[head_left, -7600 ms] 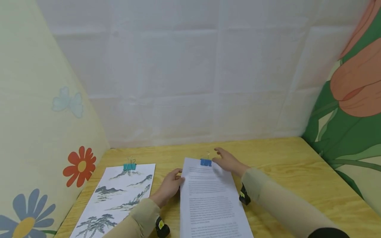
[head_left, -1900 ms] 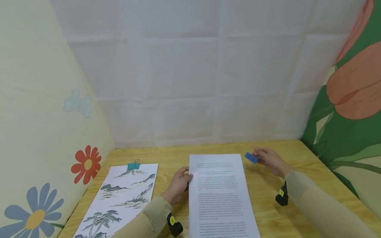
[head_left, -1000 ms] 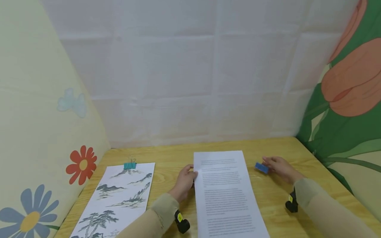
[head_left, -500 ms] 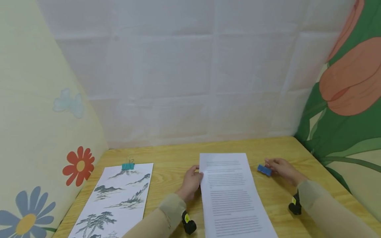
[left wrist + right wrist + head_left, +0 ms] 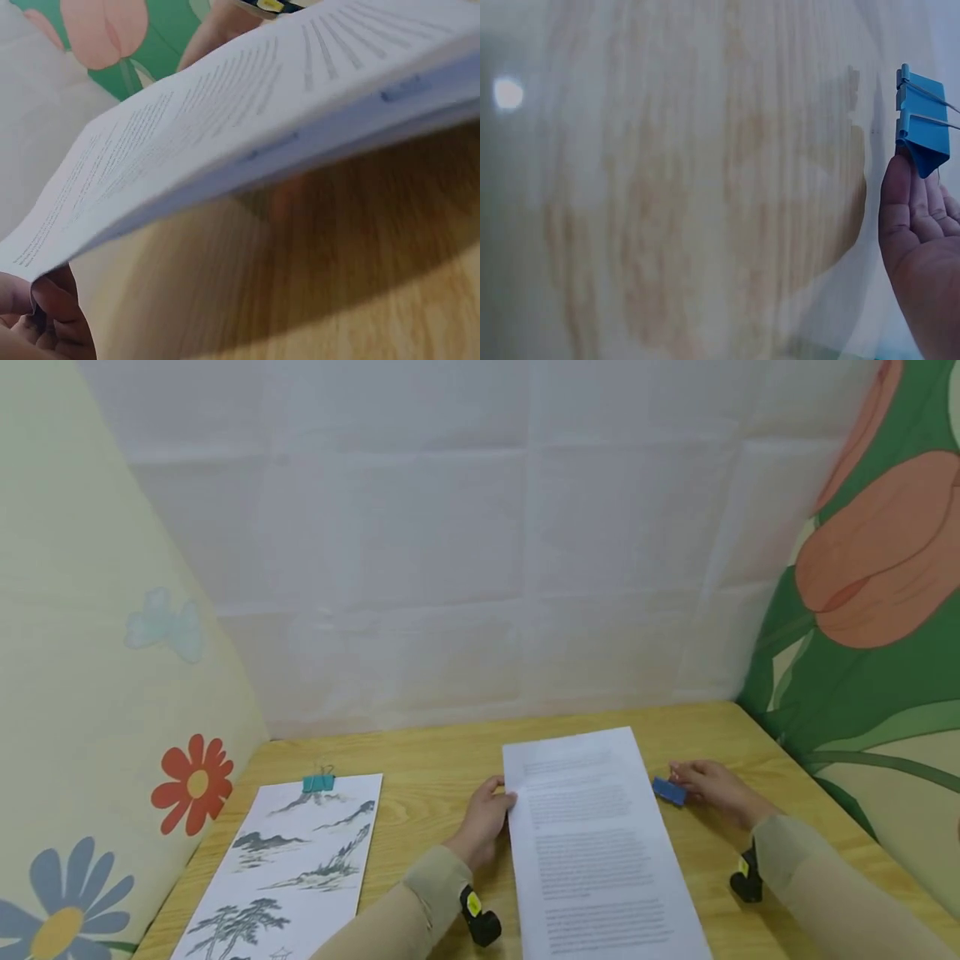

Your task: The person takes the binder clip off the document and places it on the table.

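Observation:
Near the table's middle lies a stack of white printed pages, its far edge aslant. My left hand pinches the left edge of these pages near the far corner, thumb on top. The left wrist view has the pages raised above the table, with a gap between the upper sheets and those below. To the right of the stack, my right hand holds a blue binder clip at its fingertips. Seen from the right wrist, the clip has its wire handles to the right and grips no paper.
A second set of sheets with ink landscapes lies on the left of the wooden table, a teal binder clip on its top edge. Behind the table hangs a white cloth; painted flower panels stand at both sides.
Earlier the blue clip sat on the printed pages' top edge; now it is off, in my right hand. Over the last half second the pages' far right corner has risen and their top edge has slanted.

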The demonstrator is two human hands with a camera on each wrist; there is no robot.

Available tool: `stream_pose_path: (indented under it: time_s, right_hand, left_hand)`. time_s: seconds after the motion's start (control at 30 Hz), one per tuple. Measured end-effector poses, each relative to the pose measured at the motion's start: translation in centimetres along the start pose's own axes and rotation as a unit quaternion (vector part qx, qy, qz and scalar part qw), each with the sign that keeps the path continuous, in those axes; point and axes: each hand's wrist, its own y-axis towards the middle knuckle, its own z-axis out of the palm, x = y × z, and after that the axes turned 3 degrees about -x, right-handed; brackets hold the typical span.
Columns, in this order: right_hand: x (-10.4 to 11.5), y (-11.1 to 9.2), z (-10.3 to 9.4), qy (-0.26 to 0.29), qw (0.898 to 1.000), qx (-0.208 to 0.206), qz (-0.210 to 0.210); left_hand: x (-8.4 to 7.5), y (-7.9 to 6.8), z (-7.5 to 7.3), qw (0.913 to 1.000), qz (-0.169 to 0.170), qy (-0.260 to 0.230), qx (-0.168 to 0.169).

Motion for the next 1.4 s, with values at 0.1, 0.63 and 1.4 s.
stream_pose_path:
  time_s: [0.1, 0.63, 1.4]
  right_hand:
    - [-0.1, -0.1, -0.2, -0.001, 1.0, 0.004, -0.002]
    - [-0.4, -0.5, -0.3, 0.007, 1.0, 0.008, 0.004]
    - [0.0, -0.3, -0.3, 0.001, 0.999, -0.012, 0.045]
  left_hand:
    - [-0.3, -0.1, 0.2, 0.9999, -0.012, -0.01, 0.005]
    - [-0.2, 0.3, 1.3, 0.9999, 0.003, -0.01, -0.007]
    - [0.8, 0.8, 1.3, 0.9983, -0.027, 0.052, 0.011]
